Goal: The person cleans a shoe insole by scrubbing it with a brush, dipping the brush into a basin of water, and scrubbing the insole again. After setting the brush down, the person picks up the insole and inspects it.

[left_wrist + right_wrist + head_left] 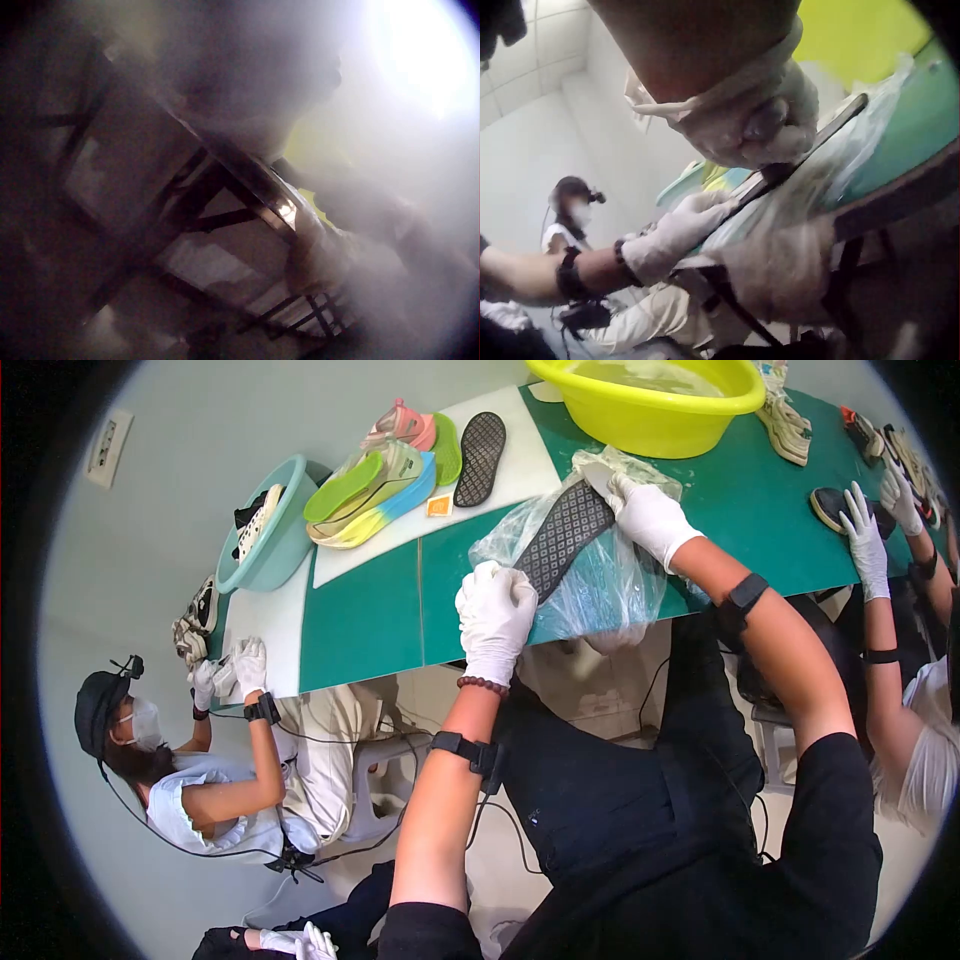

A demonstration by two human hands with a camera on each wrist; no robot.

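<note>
In the head view a black insole with a diamond pattern (565,538) lies slanted over a clear plastic bag (610,585) at the table's near edge. My gloved left hand (495,615) grips its near end with curled fingers. At the far end, my gloved right hand (652,518) pinches a thin pale grey piece (598,478); what it is cannot be told. The right wrist view shows the right hand (761,124) curled above the insole's edge, with the left hand (679,232) at its lower end. The left wrist view is hazy.
A yellow basin (650,420) stands beyond the bag. Left of the insole are a loose dark insole (481,458), colourful soles (385,500), a small orange packet (439,507) and a teal basin (290,550). People with gloved hands sit on both sides, near other shoes (785,432).
</note>
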